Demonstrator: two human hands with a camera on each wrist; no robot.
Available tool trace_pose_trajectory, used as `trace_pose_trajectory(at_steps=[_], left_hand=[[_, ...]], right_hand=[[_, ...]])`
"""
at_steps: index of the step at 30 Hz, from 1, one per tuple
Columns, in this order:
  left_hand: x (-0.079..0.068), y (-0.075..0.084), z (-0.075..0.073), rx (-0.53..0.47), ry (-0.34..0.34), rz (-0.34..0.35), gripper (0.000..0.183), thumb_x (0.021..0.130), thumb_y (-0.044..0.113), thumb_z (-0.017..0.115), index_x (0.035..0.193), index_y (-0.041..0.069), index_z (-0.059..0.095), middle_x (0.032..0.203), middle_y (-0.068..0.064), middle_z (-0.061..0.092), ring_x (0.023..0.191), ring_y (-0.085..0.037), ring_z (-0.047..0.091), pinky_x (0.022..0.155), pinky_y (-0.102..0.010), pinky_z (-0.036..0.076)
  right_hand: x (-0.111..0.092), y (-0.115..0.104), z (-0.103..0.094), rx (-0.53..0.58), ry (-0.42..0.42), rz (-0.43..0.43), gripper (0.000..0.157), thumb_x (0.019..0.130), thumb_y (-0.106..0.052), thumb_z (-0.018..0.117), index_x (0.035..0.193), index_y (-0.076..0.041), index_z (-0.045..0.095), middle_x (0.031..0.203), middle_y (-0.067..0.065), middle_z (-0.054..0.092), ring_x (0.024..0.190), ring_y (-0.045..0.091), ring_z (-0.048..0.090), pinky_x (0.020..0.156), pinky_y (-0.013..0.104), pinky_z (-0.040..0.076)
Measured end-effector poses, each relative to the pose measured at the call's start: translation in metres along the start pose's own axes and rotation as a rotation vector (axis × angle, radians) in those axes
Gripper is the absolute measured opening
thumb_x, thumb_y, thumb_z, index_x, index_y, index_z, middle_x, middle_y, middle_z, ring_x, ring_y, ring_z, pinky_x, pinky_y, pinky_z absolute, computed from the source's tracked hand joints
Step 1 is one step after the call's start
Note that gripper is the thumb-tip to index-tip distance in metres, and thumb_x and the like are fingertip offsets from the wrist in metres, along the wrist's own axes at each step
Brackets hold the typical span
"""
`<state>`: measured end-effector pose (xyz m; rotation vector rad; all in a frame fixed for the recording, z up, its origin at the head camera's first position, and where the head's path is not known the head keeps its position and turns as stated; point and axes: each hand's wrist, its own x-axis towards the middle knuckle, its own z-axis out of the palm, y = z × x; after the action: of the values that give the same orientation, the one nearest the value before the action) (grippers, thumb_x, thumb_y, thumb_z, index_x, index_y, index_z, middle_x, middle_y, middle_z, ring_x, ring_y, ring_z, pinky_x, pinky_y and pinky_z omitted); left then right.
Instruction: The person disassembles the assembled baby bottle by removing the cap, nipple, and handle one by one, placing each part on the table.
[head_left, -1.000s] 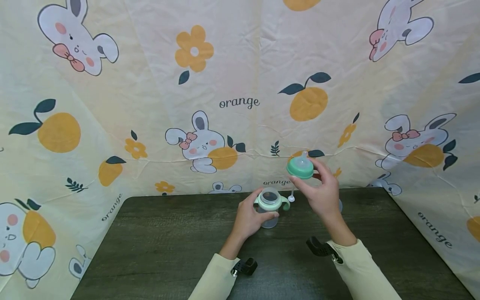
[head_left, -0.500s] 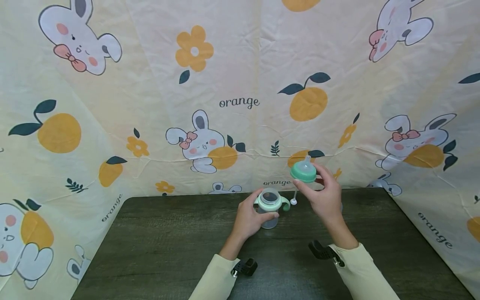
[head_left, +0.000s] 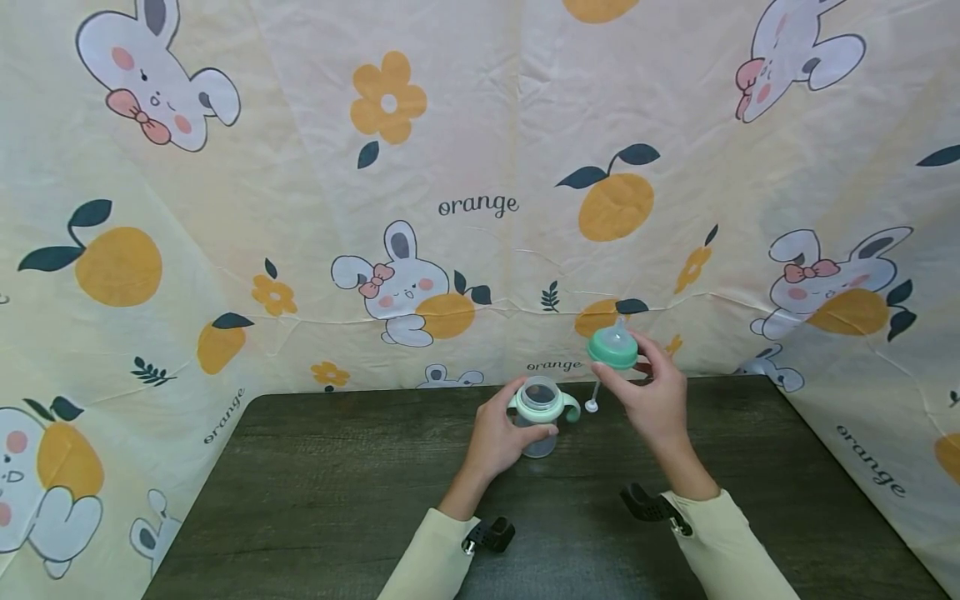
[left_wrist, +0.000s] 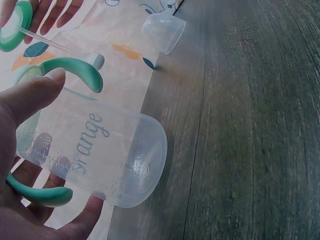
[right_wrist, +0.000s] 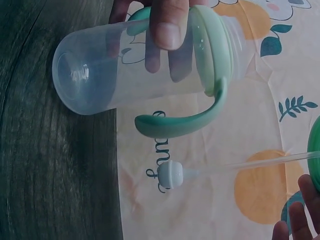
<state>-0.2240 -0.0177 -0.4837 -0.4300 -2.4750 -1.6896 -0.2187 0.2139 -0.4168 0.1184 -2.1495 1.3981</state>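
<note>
My left hand (head_left: 495, 437) grips a clear baby bottle (left_wrist: 145, 155), its thumb and fingers around the body by the pale green handle ring (right_wrist: 218, 55). The bottle stands upright with its mouth uncovered; two green handles curve down its sides. Up and to the right of it, my right hand (head_left: 656, 400) pinches the green bottle collar (head_left: 613, 350) by its edge. A clear nipple (head_left: 619, 331) points up from the collar. Below hangs a thin straw (right_wrist: 250, 161) with a white weighted end (right_wrist: 171, 174), beside the bottle and apart from it.
A clear dome cap (left_wrist: 164, 32) rests near the back of the dark wooden table (head_left: 360, 483); in the head view my right hand hides it. Right behind the table edge hangs a cloth (head_left: 480, 125) printed with rabbits and oranges. Each wrist wears a black strap.
My right hand has shifted a little right and down, carrying the collar, nipple and straw with it. The left hand and the bottle have stayed in place.
</note>
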Motion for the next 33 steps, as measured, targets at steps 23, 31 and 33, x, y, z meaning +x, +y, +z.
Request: trace_pose_trajectory(at_steps=[23, 31, 33], left_hand=[[0.0, 0.0, 0.0, 0.014, 0.005, 0.022, 0.083, 0.082, 0.021, 0.101, 0.153, 0.006, 0.063, 0.144, -0.01, 0.071, 0.128, -0.028, 0.067, 0.092, -0.044, 0.057], [0.0, 0.001, 0.0, 0.01, 0.011, 0.034, 0.082, 0.082, 0.021, 0.102, 0.153, 0.007, 0.063, 0.142, -0.009, 0.072, 0.127, -0.028, 0.068, 0.093, -0.047, 0.057], [0.0, 0.001, 0.0, 0.01, 0.012, 0.033, 0.082, 0.082, 0.021, 0.102, 0.153, 0.007, 0.063, 0.142, -0.009, 0.072, 0.127, -0.028, 0.067, 0.093, -0.047, 0.056]], right_hand=[[0.002, 0.017, -0.004, -0.015, -0.016, 0.089, 0.062, 0.092, -0.008, 0.089, 0.148, 0.0, 0.064, 0.139, 0.019, 0.068, 0.118, 0.014, 0.056, 0.096, 0.036, 0.046], [0.004, 0.017, -0.002, -0.029, -0.007, 0.087, 0.067, 0.091, -0.006, 0.088, 0.151, -0.001, 0.061, 0.138, 0.021, 0.067, 0.114, 0.024, 0.061, 0.093, 0.04, 0.05], [0.005, 0.018, -0.002, -0.034, -0.006, 0.084, 0.068, 0.091, -0.006, 0.088, 0.152, -0.001, 0.061, 0.138, 0.022, 0.066, 0.113, 0.027, 0.062, 0.092, 0.038, 0.05]])
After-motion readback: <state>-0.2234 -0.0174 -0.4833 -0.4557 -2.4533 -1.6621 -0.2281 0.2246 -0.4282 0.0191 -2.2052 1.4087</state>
